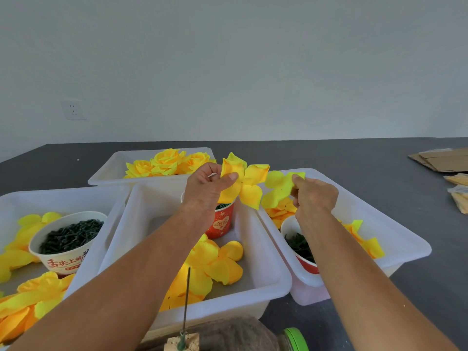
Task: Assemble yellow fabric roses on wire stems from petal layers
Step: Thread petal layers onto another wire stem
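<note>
My left hand (207,186) pinches a yellow petal layer (247,183) between thumb and fingers, held up above the middle white bin (266,262). My right hand (314,196) pinches a second, paler yellow petal layer (278,188) just to the right, over the right bin (405,239). The two layers are apart. A thin wire stem (187,300) stands upright in a small block (181,344) at the bottom centre. Loose petal layers (215,262) lie in the middle bin. Finished yellow roses (167,162) fill the far bin (106,171).
A paper cup of dark green pieces (71,236) sits in the left bin (15,203) among more petals. A red cup (222,221) stands in the middle bin, another cup (301,247) in the right bin. Cardboard (440,160) lies at the far right. A green lid (296,339) is near the bottom edge.
</note>
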